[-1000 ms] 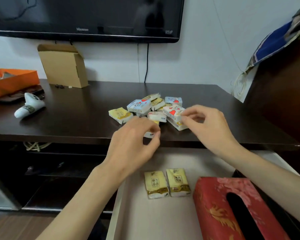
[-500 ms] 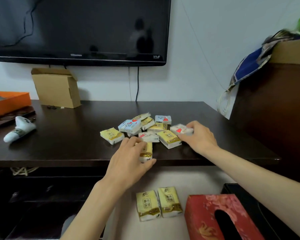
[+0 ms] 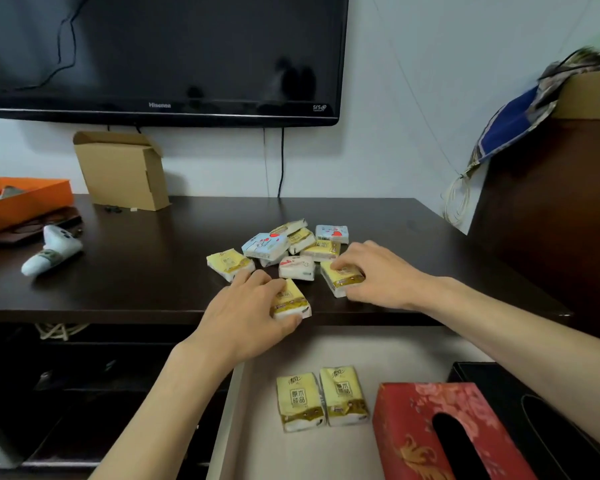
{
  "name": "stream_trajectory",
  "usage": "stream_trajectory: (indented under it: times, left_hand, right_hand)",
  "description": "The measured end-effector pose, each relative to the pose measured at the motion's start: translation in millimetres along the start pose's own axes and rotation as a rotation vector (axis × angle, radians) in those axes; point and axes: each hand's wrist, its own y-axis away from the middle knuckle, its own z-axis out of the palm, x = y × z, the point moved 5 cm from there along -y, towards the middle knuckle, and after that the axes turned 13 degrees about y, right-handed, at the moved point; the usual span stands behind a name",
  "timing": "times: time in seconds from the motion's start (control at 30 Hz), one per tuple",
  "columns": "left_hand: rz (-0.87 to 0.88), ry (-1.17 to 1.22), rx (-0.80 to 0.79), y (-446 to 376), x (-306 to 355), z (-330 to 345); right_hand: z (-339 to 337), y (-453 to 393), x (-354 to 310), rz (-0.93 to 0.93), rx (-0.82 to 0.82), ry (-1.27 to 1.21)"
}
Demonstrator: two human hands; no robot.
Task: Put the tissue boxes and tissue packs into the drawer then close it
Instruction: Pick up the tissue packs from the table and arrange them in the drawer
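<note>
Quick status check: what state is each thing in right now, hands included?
Drawer: open.
Red tissue box: in drawer, slot up.
Two yellow packs: flat in drawer, side by side.
Left hand: gripping a yellow pack at the tabletop edge.
Right hand: closed on another yellow pack.
Pile of packs: loose on tabletop.
Cardboard box: flap open.
TV: off.

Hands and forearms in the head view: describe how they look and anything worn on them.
Both are bare. The left hand and right hand wear no gloves, and no rings show on the fingers. No watch or bracelet shows at either wrist. No sleeve covers either forearm as far as the frame's edge. No markings or tattoos are visible.
</note>
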Motion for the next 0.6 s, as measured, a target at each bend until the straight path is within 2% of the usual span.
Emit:
stream_trajectory:
  times: [0.27,0.33,0.43,0.5,0.6]
  left_hand:
    - [0.049,0.218,-0.021,27,13,-14]
    - [0.069,0.331,-0.086,34,17,-17]
    - [0.050,0.476,-0.296,51,23,-9]
    - [0.046,0.431,-0.416,66,27,5]
    - [0.076,0.211,-0.484,87,34,24]
  right_hand:
    - [-4,26,-9,-0.028,0.045,-0.134]
    - [-9,37,-13,-0.050,0.069,-0.199]
    - [-13,62,-22,-0.053,0.050,-0.326]
    - [-8,86,-30,-0.057,-0.026,-0.344]
    - [12,125,-48,-0.090,-0.113,-0.265]
